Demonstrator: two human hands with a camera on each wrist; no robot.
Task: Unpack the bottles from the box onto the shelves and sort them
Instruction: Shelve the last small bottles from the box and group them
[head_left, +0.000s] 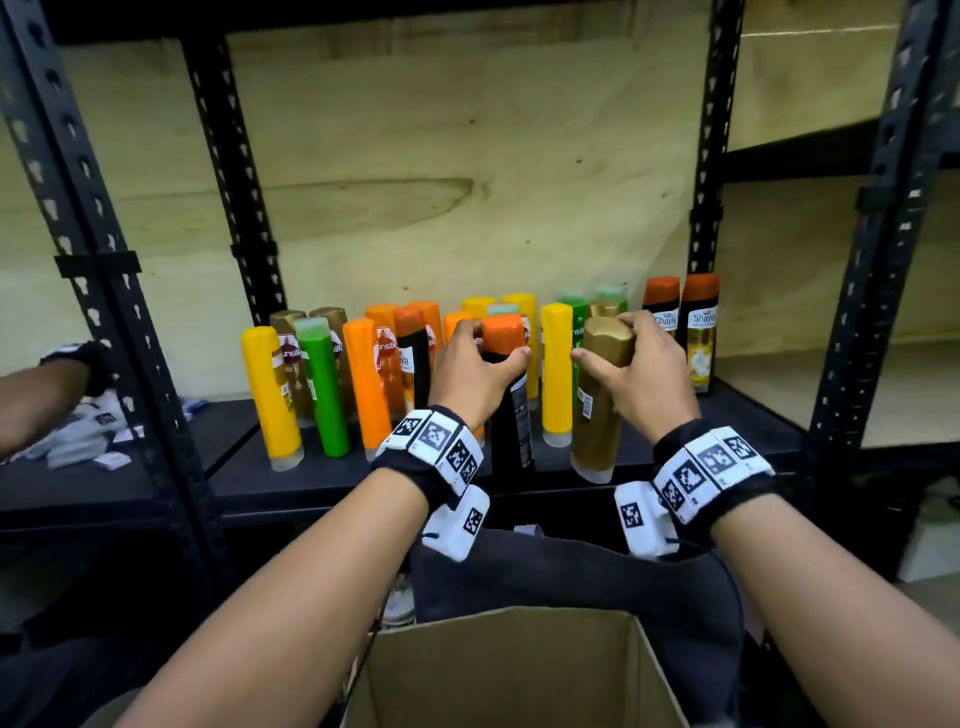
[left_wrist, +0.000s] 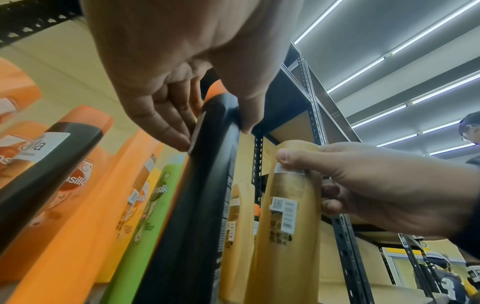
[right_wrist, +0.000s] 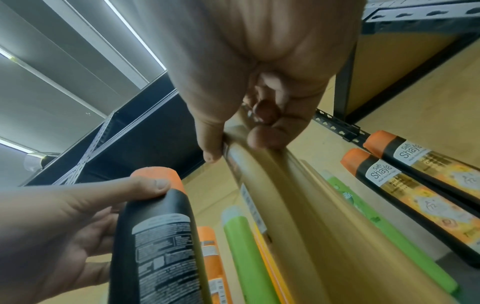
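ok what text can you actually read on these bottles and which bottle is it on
"Soft Shayla": black bottles with orange caps at the shelf's right end.
"nsilk", partly cut off: orange bottle.
"silk", partly cut off: green bottle.
Back-label print on the held black bottle: too small to read.

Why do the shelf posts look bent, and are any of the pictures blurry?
Head view: wide lens bows the shelf posts outward; far bottles slightly soft. Left wrist view: the black bottle looms, smeared. Right wrist view: the gold bottle blurs; ceiling lights glare.
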